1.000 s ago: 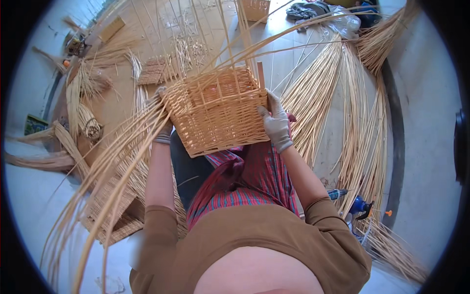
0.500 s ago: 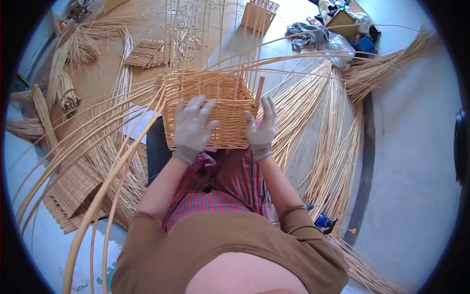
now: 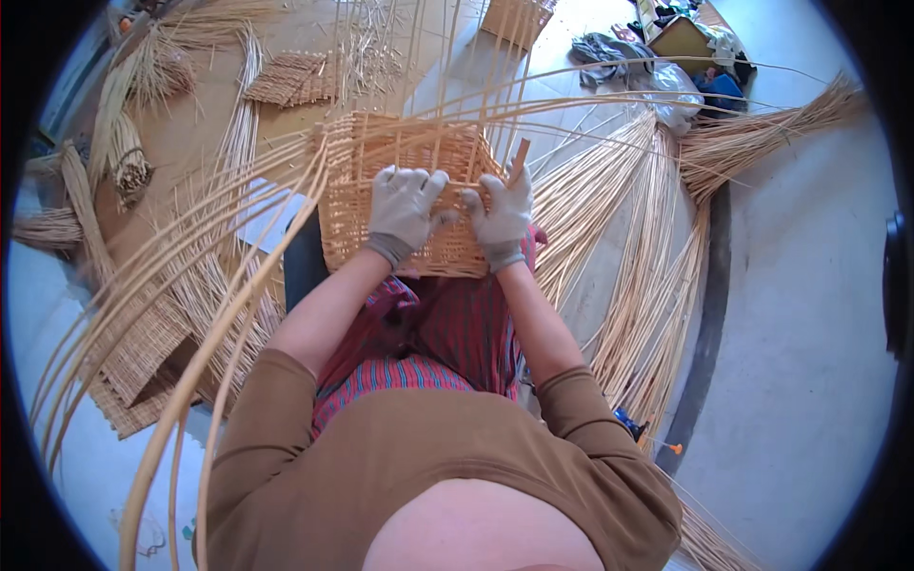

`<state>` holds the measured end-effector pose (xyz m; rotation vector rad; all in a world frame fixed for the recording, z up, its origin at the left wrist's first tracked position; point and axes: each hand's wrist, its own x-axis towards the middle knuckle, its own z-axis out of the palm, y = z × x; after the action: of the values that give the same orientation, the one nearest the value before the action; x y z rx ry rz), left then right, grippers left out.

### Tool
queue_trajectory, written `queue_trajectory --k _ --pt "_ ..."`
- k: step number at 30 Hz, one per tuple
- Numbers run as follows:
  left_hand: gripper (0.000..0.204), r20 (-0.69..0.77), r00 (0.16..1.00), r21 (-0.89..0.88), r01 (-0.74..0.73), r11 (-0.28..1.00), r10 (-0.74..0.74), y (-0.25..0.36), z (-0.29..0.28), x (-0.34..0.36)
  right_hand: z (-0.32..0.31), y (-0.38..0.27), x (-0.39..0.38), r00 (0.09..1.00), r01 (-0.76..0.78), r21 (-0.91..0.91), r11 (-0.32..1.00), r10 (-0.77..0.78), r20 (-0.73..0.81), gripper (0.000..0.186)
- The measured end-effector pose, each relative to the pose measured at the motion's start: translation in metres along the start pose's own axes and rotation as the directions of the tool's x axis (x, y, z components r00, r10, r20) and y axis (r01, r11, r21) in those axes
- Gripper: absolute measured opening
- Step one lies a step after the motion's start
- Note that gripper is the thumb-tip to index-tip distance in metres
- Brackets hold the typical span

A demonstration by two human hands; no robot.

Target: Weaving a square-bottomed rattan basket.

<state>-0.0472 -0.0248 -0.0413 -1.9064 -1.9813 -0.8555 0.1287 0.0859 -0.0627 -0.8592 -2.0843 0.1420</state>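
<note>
A half-woven wicker basket [image 3: 347,219] rests on my lap, with long unwoven canes rising from it and spreading to both sides. My left hand [image 3: 405,206], in a pale glove with a grey cuff, has its fingers curled over the near rim. My right hand [image 3: 500,219], gloved alike, grips the same rim near the right corner, its fingers bent over the edge. Beside those fingers a flat wooden strip [image 3: 520,160] sticks up from the corner. What lies under the fingertips inside the basket is hidden.
Bundles of loose cane [image 3: 609,181] fan over the floor at right. Thick bent canes [image 3: 238,309] sweep down on my left, above woven panels [image 3: 143,352]. Another woven panel [image 3: 286,80] lies farther off. Bags and scraps [image 3: 676,86] are heaped at the far right.
Both hands went from fingers spread against the basket's near side to fingers curled over its rim. The basket has tilted and shifted slightly upward in view.
</note>
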Motion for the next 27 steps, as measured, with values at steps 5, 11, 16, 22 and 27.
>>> queue_trajectory --k 5,11,16,22,27 --pt "0.067 0.071 0.997 -0.026 0.035 0.999 -0.033 0.017 -0.020 -0.003 -0.015 -0.011 -0.005 0.998 -0.057 0.102 0.993 0.057 0.002 0.032" --pt "0.078 0.145 0.989 0.052 -0.014 0.999 0.007 0.033 -0.038 -0.019 -0.027 -0.021 -0.020 0.987 -0.028 0.191 0.981 0.058 -0.152 0.022" --pt "0.069 0.029 1.000 -0.030 -0.011 1.000 0.012 0.027 -0.025 -0.018 -0.027 -0.017 -0.014 0.969 -0.248 0.247 0.937 0.240 0.061 0.022" --pt "0.036 -0.068 0.906 -0.035 0.417 0.908 -0.418 -0.036 -0.067 -0.085 -0.044 -0.054 -0.001 0.954 -0.263 0.146 0.954 0.279 -0.105 0.026" --pt "0.033 -0.160 0.979 0.342 0.177 0.923 -0.129 -0.088 -0.081 -0.096 -0.013 -0.093 0.061 0.742 -0.663 0.577 0.477 0.520 0.423 0.024"
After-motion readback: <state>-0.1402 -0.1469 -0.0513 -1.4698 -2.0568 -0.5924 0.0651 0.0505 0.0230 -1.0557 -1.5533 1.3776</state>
